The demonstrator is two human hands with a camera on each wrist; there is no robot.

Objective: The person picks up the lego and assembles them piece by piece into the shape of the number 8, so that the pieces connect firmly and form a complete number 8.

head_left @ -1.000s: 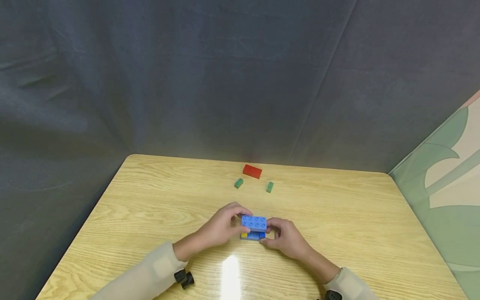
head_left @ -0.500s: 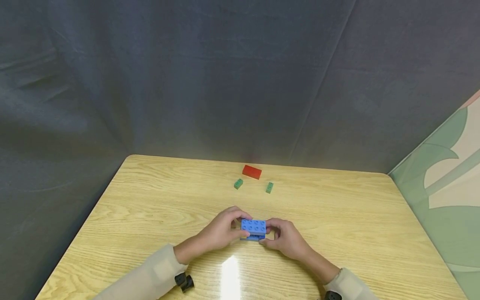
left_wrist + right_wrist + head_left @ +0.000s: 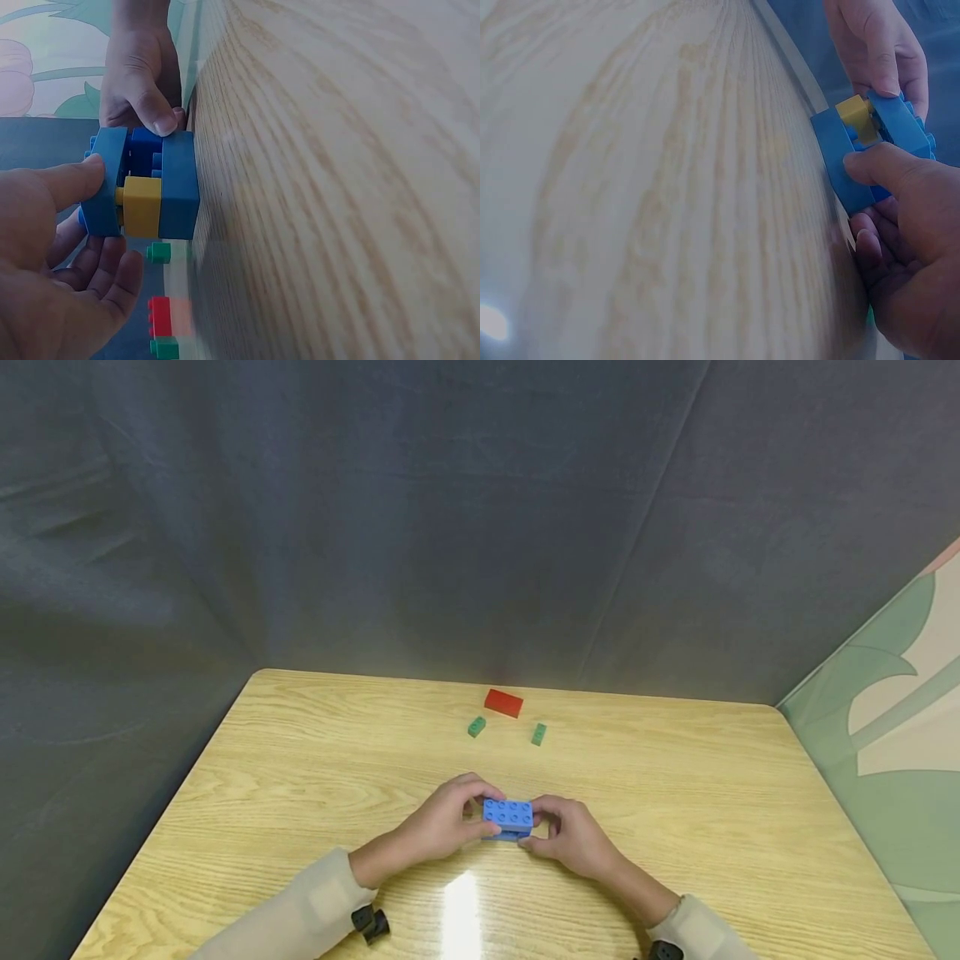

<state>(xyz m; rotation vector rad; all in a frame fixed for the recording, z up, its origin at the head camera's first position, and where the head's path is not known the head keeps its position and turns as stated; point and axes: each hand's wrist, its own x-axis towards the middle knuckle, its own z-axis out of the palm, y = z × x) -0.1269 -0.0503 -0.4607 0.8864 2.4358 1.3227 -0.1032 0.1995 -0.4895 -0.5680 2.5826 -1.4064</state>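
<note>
My left hand [image 3: 442,818] pinches a light blue upper brick [image 3: 508,812] by its left end, thumb in front and fingers behind. Beneath it, a second light blue brick [image 3: 180,187] lies on the table. Between the two sit a small yellow brick [image 3: 142,206] at the left end and a dark blue brick [image 3: 145,150] at the right end. Studs of the yellow brick show in a narrow gap under the upper brick. My right hand [image 3: 573,839] grips the right end of the lower brick, its thumb on the front side in the right wrist view.
Farther back on the wooden table [image 3: 337,735] lie a red brick [image 3: 503,703] and two small green bricks, one left [image 3: 477,727] and one right [image 3: 539,734]. A dark curtain [image 3: 480,527] hangs behind the table's far edge.
The upper light blue brick has come down in my left hand, covering most of the yellow and dark blue bricks in the head view. My right hand has stayed in place.
</note>
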